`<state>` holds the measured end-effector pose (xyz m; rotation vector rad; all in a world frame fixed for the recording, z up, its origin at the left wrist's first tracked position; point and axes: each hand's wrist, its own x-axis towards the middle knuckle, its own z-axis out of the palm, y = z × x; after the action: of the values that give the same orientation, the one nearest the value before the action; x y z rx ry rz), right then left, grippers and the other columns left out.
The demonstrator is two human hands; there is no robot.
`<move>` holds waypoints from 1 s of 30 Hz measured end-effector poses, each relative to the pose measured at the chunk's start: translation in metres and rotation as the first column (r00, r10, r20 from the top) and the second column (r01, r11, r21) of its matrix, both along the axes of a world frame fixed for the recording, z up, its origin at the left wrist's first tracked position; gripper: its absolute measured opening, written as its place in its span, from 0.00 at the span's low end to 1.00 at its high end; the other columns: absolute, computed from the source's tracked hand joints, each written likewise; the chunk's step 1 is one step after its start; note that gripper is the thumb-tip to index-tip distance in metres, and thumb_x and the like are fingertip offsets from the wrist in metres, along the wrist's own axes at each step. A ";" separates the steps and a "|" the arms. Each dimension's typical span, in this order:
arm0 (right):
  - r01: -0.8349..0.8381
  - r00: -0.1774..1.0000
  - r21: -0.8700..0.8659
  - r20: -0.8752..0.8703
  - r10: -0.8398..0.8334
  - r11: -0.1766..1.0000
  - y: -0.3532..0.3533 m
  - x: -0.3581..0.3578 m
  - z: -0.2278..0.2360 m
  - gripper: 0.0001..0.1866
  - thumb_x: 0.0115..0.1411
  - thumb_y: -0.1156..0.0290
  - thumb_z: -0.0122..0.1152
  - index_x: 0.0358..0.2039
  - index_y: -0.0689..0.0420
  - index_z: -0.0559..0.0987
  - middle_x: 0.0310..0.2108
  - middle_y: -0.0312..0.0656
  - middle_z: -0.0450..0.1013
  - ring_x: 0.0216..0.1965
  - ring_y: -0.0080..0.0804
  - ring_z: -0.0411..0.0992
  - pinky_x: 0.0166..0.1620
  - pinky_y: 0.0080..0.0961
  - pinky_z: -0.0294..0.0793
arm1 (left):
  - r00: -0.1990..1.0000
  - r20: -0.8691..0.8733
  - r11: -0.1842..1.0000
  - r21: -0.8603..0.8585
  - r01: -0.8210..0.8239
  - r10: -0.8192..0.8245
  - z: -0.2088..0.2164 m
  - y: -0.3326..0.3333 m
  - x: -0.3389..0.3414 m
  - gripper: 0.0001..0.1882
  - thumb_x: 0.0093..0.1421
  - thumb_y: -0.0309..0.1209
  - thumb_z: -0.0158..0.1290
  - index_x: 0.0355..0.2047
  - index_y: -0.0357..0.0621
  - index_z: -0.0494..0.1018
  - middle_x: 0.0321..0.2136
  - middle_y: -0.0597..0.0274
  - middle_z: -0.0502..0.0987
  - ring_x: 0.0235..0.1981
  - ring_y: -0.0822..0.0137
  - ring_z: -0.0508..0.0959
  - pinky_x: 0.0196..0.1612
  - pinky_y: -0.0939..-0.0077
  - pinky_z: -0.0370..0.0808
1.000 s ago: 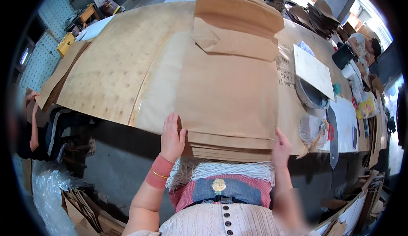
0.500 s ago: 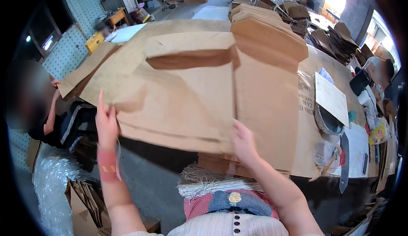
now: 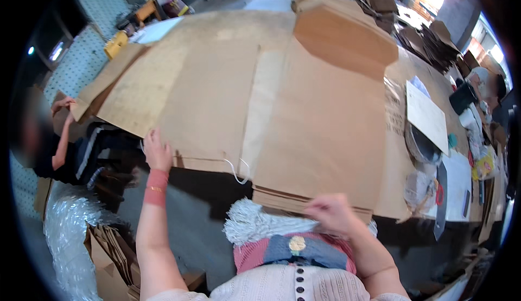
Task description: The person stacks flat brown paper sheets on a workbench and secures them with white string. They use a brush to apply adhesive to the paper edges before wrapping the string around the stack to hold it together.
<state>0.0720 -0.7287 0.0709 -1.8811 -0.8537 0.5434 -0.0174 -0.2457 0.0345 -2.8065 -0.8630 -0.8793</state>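
While a co-worker's hand (image 3: pixel 64 104) holds the end of a folded, stiff brown kraft-paper sheet (image 3: pixel 111 78) at the far left, a crinkled, glossy bundle of clear plastic film (image 3: pixel 68 219) stands below, beside upright creased brown paper bags (image 3: pixel 111 252). Next comes the left hand (image 3: pixel 157 152), palm down at the near left corner of a flat, smooth brown paper bag (image 3: pixel 211 95); whether its fingers pinch the paper is unclear. This bag lies on the mottled yellowish tabletop (image 3: pixel 130 97), near the table's front edge, and a thin white string (image 3: pixel 237 176) loops at its near right corner. Just beside it rests a layered stack of matching paper bags (image 3: pixel 323 116). Below, a shaggy bundle of white strings (image 3: pixel 252 222) lies across the lap; the right hand (image 3: pixel 334 212), fingers curled and blurred, is over it, and the blur hides whether it grips anything. Farther right, a flat white board (image 3: pixel 426 116) partly covers a round dark basin (image 3: pixel 420 146).
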 end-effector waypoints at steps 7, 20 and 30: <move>0.899 0.425 -0.386 0.883 -0.199 0.206 -0.264 0.039 0.015 0.20 0.52 0.81 0.49 0.47 0.56 0.75 0.38 0.47 0.70 0.41 0.47 0.70 0.42 0.37 0.70 | 0.595 0.109 0.596 -0.025 0.802 -0.796 0.003 -0.259 0.012 0.18 0.42 0.23 0.61 0.36 0.40 0.74 0.32 0.56 0.72 0.34 0.55 0.73 0.34 0.65 0.69; 0.694 0.592 -0.553 0.803 0.072 0.462 -0.302 0.049 -0.002 0.17 0.51 0.82 0.53 0.43 0.57 0.72 0.35 0.45 0.69 0.38 0.47 0.70 0.39 0.37 0.70 | 0.343 -0.301 0.451 -0.473 0.756 -0.890 -0.061 -0.305 -0.033 0.14 0.50 0.28 0.49 0.39 0.45 0.70 0.28 0.60 0.72 0.29 0.58 0.74 0.32 0.66 0.72; 0.567 0.633 0.433 0.315 -0.707 0.701 -0.119 -0.014 0.032 0.05 0.45 0.81 0.61 0.21 0.58 0.74 0.20 0.37 0.71 0.21 0.21 0.66 0.27 0.19 0.66 | 0.573 -0.112 0.566 -0.390 0.726 -0.812 -0.042 -0.295 -0.058 0.04 0.44 0.26 0.52 0.23 0.42 0.72 0.27 0.61 0.72 0.32 0.63 0.73 0.28 0.71 0.72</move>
<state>0.0580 -0.8478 0.1026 -1.8869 -0.4360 -0.4931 -0.0753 -0.5407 -0.0073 -3.4861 0.4265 -0.3428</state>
